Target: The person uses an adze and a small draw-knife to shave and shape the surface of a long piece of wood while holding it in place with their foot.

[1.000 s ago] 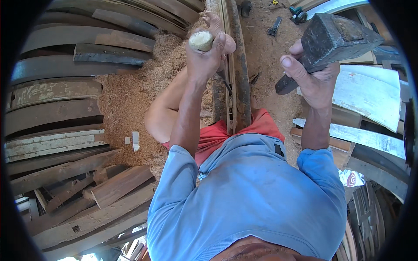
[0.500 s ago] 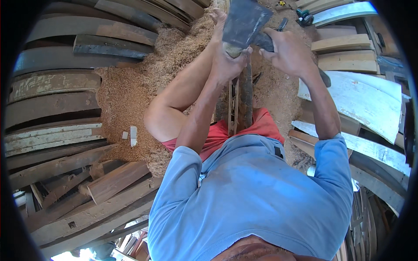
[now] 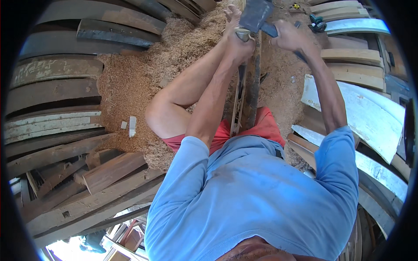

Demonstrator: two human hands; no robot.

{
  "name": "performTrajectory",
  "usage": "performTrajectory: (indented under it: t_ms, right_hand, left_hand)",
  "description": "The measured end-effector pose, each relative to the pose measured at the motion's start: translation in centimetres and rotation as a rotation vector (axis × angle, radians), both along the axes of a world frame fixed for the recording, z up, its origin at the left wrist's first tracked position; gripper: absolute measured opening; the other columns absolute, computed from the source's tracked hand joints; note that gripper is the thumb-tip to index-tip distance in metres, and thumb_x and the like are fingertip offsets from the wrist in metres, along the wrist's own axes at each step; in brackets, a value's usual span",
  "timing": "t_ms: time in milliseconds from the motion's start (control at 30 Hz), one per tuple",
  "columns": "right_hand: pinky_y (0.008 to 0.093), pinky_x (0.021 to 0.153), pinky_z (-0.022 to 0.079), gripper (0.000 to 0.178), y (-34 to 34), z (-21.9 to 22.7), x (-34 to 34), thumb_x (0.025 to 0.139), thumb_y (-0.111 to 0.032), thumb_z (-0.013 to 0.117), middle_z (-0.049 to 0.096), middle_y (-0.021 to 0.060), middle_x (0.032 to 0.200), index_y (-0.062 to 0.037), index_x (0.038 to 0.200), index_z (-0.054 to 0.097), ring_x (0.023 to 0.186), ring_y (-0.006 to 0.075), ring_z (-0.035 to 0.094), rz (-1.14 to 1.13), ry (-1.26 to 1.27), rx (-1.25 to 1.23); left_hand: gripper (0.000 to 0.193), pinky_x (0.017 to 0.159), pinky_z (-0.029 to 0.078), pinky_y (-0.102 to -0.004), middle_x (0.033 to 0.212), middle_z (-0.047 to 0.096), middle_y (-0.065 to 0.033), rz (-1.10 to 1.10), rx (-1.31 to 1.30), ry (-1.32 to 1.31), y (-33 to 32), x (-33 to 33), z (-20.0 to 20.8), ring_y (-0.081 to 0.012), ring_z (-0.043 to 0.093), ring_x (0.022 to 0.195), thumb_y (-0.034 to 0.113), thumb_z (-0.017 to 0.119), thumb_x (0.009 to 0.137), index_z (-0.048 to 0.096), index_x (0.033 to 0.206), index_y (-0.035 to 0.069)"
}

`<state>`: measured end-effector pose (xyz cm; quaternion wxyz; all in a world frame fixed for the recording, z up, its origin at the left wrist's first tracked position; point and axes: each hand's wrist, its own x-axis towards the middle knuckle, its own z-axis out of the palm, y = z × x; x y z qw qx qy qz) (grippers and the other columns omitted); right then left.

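My right hand (image 3: 291,35), slightly blurred, is closed around a hatchet-like tool with a broad dark blade (image 3: 254,14) and a dark neck reaching toward the hand. Part of the handle shows below the wrist. Just left of it, my left hand (image 3: 239,48) is wrapped round a narrow piece of wood (image 3: 243,34), its pale end showing above the fist under the blade. Whether the blade touches that end, I cannot tell. A long timber (image 3: 251,93) runs between my legs beneath the hands. My bare left foot (image 3: 233,15) is close beside the blade.
Wood shavings (image 3: 126,87) cover the ground around my bent left leg. Stacked boards (image 3: 56,69) line the left side, and more planks with a wide whitish panel (image 3: 361,108) lie at right. A dark green power tool (image 3: 318,24) sits at the far right.
The blade has shifted right and up, swinging away from over my left fist. Both hands have moved slightly up and right, and the whole view has shifted a little.
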<state>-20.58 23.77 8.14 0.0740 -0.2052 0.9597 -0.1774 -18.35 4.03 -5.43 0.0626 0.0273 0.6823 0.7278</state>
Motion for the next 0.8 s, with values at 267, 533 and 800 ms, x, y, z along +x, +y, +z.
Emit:
performTrajectory:
  t_ms: [267, 533, 800]
  right_hand:
    - [0.0286, 0.049, 0.045, 0.038, 1.6, 3.9, -0.2, 0.082, -0.037, 0.077, 0.061, 0.0021, 0.068, -0.0034, 0.093, 0.064, 0.053, 0.0101, 0.058, -0.278, -0.073, -0.527]
    - [0.0283, 0.044, 0.042, 0.03, -0.1, -2.0, -0.8, 0.079, -0.027, 0.08, 0.056, 0.0004, 0.058, -0.0029, 0.083, 0.064, 0.046, 0.0107, 0.053, -0.006, -0.209, -0.114]
    - [0.0322, 0.054, 0.047, 0.03, -1.5, 6.4, -0.9, 0.083, -0.021, 0.074, 0.062, 0.0076, 0.074, 0.0011, 0.098, 0.06, 0.061, 0.0164, 0.06, -0.278, -0.074, -0.632]
  left_hand:
    - [0.006, 0.055, 0.047, -0.0284, 0.07, 0.058, 0.0009, 0.148, -0.236, 0.265, 0.5, 3.4, 2.3, -0.0069, 0.056, 0.062, 0.006, 0.063, 0.087, 0.056, 0.089, 0.005]
    - [0.008, 0.055, 0.046, -0.0293, 0.069, 0.057, 0.0002, 0.147, -0.185, 0.066, -0.1, 1.2, 0.1, -0.0088, 0.056, 0.063, 0.012, 0.062, 0.089, 0.056, 0.089, 0.006]
    - [0.011, 0.048, 0.048, -0.0311, 0.067, 0.061, -0.0036, 0.074, -0.025, 0.235, -0.8, 2.6, -0.7, -0.0129, 0.059, 0.053, 0.014, 0.064, 0.087, 0.059, 0.088, 0.004]
